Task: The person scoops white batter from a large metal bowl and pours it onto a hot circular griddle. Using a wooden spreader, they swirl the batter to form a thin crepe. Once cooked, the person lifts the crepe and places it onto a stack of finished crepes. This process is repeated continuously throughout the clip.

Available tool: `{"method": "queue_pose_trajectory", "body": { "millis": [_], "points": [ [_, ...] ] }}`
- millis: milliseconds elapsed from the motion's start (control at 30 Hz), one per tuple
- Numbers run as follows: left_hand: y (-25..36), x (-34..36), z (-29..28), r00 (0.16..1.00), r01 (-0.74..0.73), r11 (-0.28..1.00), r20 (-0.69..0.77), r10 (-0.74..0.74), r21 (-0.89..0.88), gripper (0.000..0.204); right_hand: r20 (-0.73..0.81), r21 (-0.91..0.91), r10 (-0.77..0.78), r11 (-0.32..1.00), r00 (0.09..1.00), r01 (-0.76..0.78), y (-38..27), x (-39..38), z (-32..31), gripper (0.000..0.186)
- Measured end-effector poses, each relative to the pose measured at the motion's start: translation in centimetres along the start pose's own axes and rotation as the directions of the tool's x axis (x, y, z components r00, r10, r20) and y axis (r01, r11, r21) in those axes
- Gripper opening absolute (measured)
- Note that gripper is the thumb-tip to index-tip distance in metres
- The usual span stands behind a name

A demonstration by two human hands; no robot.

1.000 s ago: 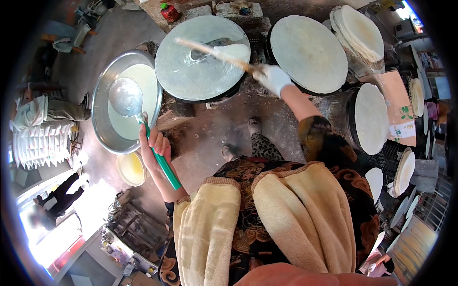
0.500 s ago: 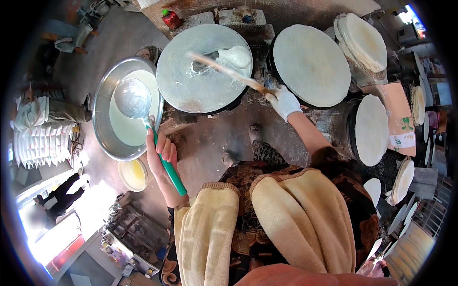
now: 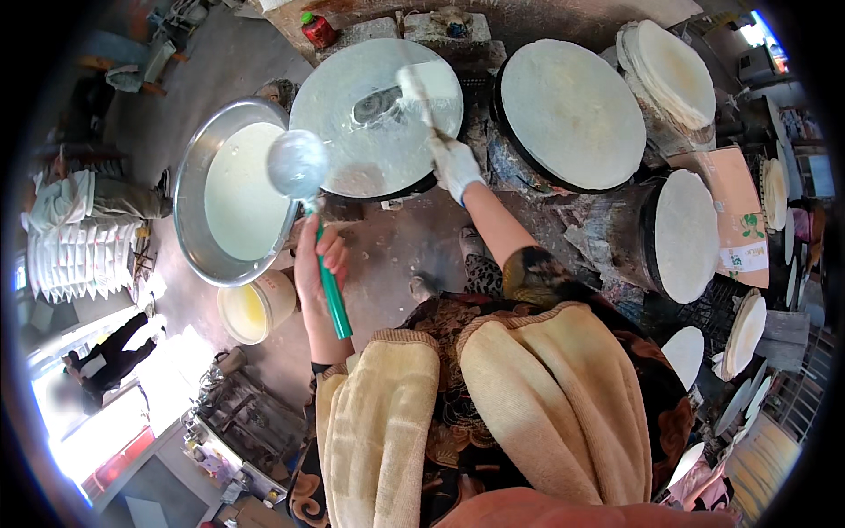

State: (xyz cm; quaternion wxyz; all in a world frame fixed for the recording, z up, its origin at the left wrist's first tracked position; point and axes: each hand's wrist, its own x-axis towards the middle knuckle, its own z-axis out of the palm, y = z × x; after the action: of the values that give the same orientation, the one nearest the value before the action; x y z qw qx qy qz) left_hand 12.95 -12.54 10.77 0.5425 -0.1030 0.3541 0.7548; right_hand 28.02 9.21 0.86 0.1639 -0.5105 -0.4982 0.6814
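Note:
My left hand (image 3: 319, 264) is closed on the green handle of a metal ladle (image 3: 296, 162), whose wide head is raised between the steel basin (image 3: 194, 198) of white batter (image 3: 242, 224) and the round griddle (image 3: 339, 101). My right hand (image 3: 453, 167), in a white glove, is closed on a spreader stick (image 3: 424, 109), blurred and angled up over the griddle. Near the stick's far end lies a pale wet patch of batter around a darker swirl on the griddle's top.
More round griddles (image 3: 572, 114) with pale sheets stand to my right, with stacked flatbreads (image 3: 669, 75) and cardboard (image 3: 739, 220). A red bottle (image 3: 318, 35) stands at the back. A bucket (image 3: 249, 313) is below the basin. A person in dark clothing (image 3: 110, 361) is at the far left.
My left hand has lifted the ladle rightward out of the basin toward the griddle. My right hand has moved left, swinging the spreader from a slant to nearly upright in the picture.

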Motion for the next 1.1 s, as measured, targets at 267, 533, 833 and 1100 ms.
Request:
{"method": "queue_pose_trajectory", "body": {
  "millis": [267,533,833,1100],
  "points": [
    [-1.8,-1.3,-0.3,0.983,0.18,0.984,-0.028,-0.18,-0.007,0.041,-0.069,0.234,0.031,0.972,0.997,-0.014,1.5,-3.6,-2.6,0.044],
    [-1.9,-0.2,-2.9,0.985,0.139,0.989,-0.11,-0.134,0.044,0.039,-0.077,0.033,-0.031,0.999,0.997,0.033,1.0,-1.4,-6.5,0.044],
    [-1.9,1.6,-3.4,0.985,0.098,0.986,-0.153,-0.077,0.133,0.015,0.292,-0.348,0.043,0.935,0.956,0.064,-4.8,1.8,-5.3,0.045],
    [0.2,7.3,-4.1,0.978,0.001,0.879,-0.184,0.098,0.476,0.021,0.523,-0.489,-0.173,0.741,0.835,0.46,-2.6,5.2,-5.7,0.045]
  ]
}}
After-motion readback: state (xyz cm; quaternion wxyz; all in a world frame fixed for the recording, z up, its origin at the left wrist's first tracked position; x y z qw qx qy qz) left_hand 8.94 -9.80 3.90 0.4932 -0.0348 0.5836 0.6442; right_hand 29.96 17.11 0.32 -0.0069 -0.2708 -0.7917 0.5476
